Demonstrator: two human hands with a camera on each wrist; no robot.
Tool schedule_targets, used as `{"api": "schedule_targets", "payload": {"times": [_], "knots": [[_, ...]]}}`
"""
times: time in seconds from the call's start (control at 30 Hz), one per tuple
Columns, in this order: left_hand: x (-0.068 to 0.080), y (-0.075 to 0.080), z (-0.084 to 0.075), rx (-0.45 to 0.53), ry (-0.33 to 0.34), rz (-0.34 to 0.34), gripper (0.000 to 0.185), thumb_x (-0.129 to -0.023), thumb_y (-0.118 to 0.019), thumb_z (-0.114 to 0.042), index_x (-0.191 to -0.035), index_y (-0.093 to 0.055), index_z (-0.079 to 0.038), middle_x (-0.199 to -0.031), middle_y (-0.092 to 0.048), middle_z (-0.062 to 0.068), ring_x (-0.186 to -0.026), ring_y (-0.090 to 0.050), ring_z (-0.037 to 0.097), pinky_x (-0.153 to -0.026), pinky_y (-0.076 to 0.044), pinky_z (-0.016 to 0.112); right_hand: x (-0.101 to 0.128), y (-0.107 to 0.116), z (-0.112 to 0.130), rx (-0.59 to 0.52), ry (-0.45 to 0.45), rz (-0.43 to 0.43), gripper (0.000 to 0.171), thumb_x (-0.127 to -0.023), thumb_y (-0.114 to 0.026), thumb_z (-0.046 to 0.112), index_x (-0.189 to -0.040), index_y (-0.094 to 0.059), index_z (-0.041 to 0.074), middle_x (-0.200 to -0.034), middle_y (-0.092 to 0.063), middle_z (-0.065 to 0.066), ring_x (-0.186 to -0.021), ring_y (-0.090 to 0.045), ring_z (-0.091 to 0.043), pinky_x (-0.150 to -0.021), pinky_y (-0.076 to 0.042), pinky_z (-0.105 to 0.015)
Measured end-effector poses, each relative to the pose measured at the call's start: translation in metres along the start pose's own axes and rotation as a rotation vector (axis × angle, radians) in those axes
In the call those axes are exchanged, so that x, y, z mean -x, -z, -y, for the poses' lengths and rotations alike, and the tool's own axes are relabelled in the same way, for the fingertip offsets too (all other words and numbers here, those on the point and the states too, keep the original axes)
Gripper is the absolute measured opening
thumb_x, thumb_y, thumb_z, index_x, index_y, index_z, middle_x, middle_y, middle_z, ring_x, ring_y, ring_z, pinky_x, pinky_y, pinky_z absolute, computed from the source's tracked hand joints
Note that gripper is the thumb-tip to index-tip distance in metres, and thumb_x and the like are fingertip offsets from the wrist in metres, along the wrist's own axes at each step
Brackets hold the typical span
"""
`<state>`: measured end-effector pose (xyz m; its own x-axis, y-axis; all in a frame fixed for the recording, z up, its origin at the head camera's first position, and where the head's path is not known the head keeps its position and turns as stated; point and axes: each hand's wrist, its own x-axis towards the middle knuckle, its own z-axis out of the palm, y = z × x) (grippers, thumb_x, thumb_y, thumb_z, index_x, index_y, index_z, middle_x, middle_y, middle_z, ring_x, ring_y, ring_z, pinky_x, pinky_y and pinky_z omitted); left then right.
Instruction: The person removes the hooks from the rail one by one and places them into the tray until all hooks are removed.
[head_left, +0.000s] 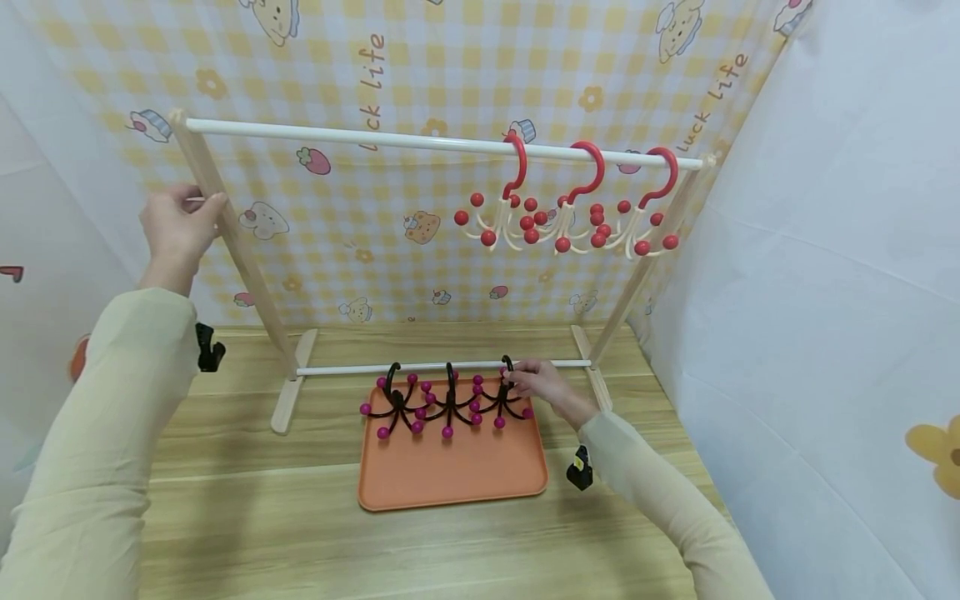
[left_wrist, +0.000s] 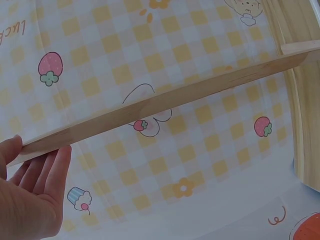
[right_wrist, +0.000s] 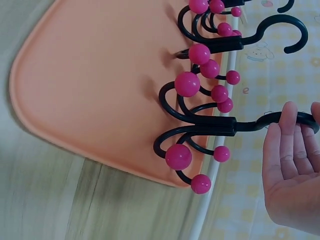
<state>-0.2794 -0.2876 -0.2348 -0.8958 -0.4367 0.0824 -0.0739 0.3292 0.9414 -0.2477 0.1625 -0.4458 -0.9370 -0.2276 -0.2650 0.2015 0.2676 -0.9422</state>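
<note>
My left hand [head_left: 180, 223] grips the left wooden post [head_left: 243, 258] of a rack, thumb on one side and fingers on the other, as the left wrist view also shows. At the tray's far right corner, my right hand [head_left: 542, 382] holds the hook of a black hanger [right_wrist: 220, 126] with pink ball tips. Two more such hangers, a middle one [head_left: 450, 402] and a left one [head_left: 397, 402], stand beside it on the orange tray [head_left: 450, 475]. Three cream hangers with red hooks [head_left: 592, 167] and red balls hang on the right half of the white top rail [head_left: 337, 136].
A white lower rail [head_left: 360, 369] runs behind the tray, between the rack's wooden feet [head_left: 283, 407]. The rack stands on a wood-grain table [head_left: 300, 533]. Behind it hangs a yellow checked cloth [head_left: 360, 217], with a white wall sheet [head_left: 825, 250] on the right.
</note>
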Motion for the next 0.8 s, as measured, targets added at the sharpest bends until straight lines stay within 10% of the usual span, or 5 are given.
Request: {"api": "schedule_targets", "payload": {"times": [0.8], "knots": [[-0.002,0.001,0.002,-0.002,-0.001,0.006,0.051,-0.087,-0.053,-0.031,-0.130,-0.043,-0.006,-0.128,-0.045,0.010,-0.109,-0.049,0.013,-0.088,-0.043,0.025,0.006,0.023,0.021,0.148,0.048,-0.027,0.028,-0.089,-0.051,0.011,-0.107,-0.054,-0.009,-0.101,-0.058,-0.022,-0.074,-0.060,-0.024,-0.070,-0.054,-0.030]]}}
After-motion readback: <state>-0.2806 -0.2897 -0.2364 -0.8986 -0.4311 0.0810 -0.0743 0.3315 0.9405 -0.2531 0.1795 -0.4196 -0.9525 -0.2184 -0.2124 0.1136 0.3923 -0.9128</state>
